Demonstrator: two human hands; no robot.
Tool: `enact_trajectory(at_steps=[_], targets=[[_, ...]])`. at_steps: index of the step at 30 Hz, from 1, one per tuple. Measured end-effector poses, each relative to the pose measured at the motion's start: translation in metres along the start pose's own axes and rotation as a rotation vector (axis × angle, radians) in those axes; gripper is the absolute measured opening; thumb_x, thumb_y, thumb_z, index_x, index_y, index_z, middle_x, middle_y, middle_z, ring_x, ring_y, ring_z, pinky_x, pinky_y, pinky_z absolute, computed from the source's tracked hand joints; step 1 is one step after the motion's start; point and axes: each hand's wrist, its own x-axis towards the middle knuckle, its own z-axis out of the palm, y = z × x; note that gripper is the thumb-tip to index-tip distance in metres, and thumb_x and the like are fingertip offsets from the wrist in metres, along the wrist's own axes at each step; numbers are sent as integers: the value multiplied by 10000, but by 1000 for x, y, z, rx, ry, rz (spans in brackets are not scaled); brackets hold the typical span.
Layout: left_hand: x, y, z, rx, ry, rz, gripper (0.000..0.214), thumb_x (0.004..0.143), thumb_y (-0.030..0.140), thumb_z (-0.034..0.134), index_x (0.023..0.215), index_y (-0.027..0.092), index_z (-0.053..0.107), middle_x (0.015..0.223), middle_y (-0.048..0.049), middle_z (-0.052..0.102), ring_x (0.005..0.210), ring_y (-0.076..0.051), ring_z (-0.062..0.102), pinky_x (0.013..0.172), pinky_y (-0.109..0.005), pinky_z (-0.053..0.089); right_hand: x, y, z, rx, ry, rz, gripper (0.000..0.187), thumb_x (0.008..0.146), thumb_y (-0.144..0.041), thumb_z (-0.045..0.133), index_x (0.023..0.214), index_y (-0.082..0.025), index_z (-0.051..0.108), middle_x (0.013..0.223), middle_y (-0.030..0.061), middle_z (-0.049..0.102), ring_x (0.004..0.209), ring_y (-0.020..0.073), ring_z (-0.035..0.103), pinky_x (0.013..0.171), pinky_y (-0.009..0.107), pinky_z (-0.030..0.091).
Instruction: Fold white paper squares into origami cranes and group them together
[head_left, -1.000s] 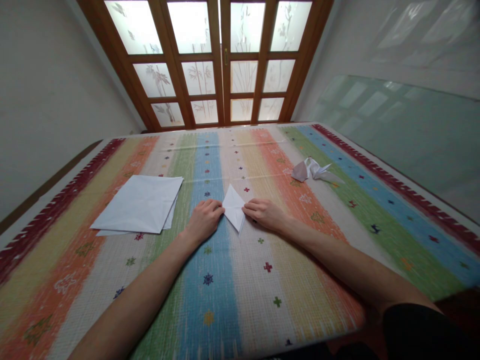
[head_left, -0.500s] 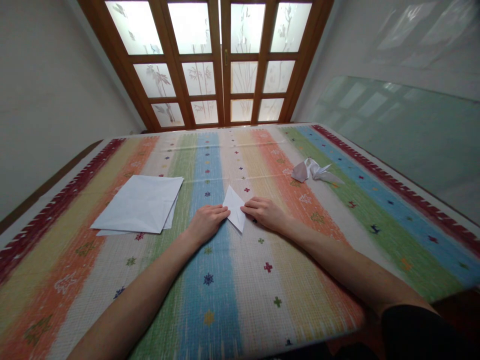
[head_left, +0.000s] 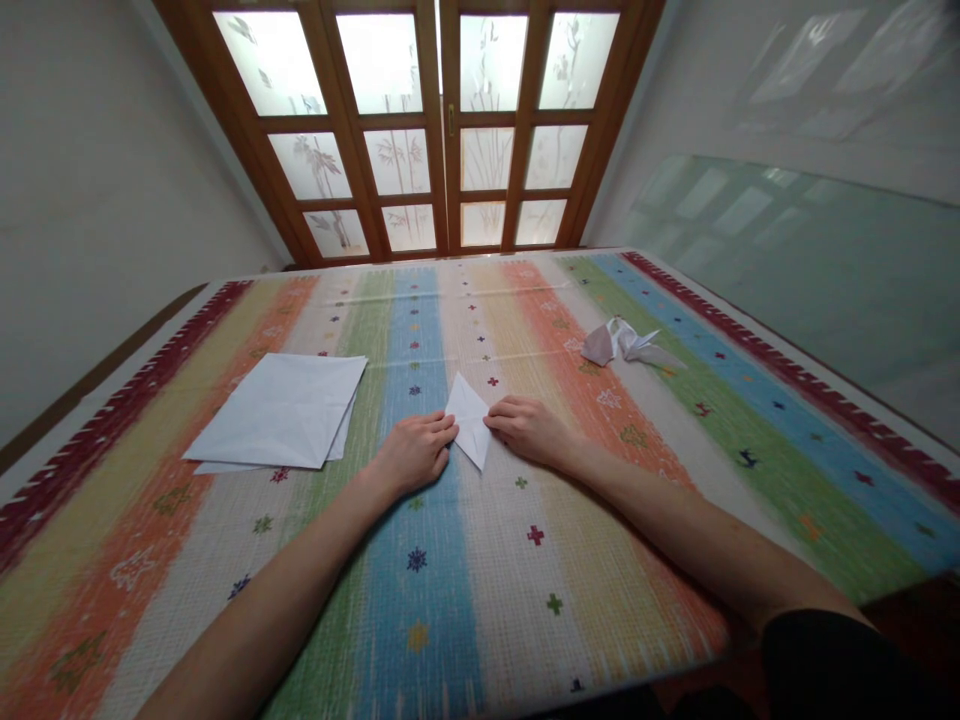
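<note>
A small white folded paper (head_left: 470, 428), shaped like a narrow diamond, lies on the striped tablecloth between my hands. My left hand (head_left: 417, 450) has its fingers together and pinches the paper's left edge. From the other side, my right hand (head_left: 529, 428) grips the right corner between thumb and fingers. Both hands rest low against the cloth. A crease runs across the middle of the diamond, and its upper and lower points are uncovered.
A stack of white paper sheets (head_left: 281, 410) lies to the left. At the right sits a folded white paper crane (head_left: 619, 343). The striped tablecloth (head_left: 600, 600) covers the table, whose far edge faces wooden doors (head_left: 442, 130) with frosted panes. A glass panel (head_left: 810, 270) leans along the right wall.
Almost nothing differs. The lower point of the folded paper has shifted very slightly, while both hands keep their places at its sides.
</note>
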Motion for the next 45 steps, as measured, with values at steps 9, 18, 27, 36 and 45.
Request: enact_trajectory(at_steps=[9, 18, 27, 36, 45], targets=[[7, 33, -2, -1, 34, -192, 426, 889, 522, 528, 1031, 126, 592, 1076, -192, 678, 1104, -330, 611, 907, -467, 510, 3, -25, -1, 26, -20, 190, 375, 949, -353, 474, 1176, -96, 625, 1208, 183, 640, 1164, 283, 551, 991, 437, 404], [3, 45, 2, 38, -31, -249, 625, 873, 538, 523, 1235, 30, 541, 1315, -273, 561, 1266, -372, 511, 1030, -470, 424, 1, -15, 8, 75, -251, 145, 577, 984, -367, 332, 1490, -90, 303, 1547, 165, 307, 1451, 250, 257, 1170, 492, 192], [2, 47, 1, 35, -32, -256, 634, 884, 529, 489, 1281, 37, 523, 1337, -261, 552, 1277, -374, 498, 1024, -484, 406, 23, 7, 11, 101, -307, 138, 619, 984, -472, 314, 1503, -134, 295, 1557, 143, 272, 1457, 268, 233, 1183, 512, 148], [1, 47, 5, 47, -10, -248, 647, 886, 532, 485, 1307, 41, 501, 1325, -274, 552, 1269, -379, 495, 996, -494, 402, 47, 28, 17, 158, -308, 219, 578, 972, -454, 356, 1492, -204, 331, 1552, 101, 316, 1452, 282, 249, 1165, 540, 179], [2, 48, -4, 1, -26, -177, 544, 891, 447, 527, 1364, 184, 477, 1459, -191, 444, 1326, -388, 410, 1037, -563, 332, 73, 45, 20, 305, -190, 348, 397, 809, -160, 519, 1190, -140, 627, 1429, 154, 498, 1370, 281, 389, 1104, 485, 306]])
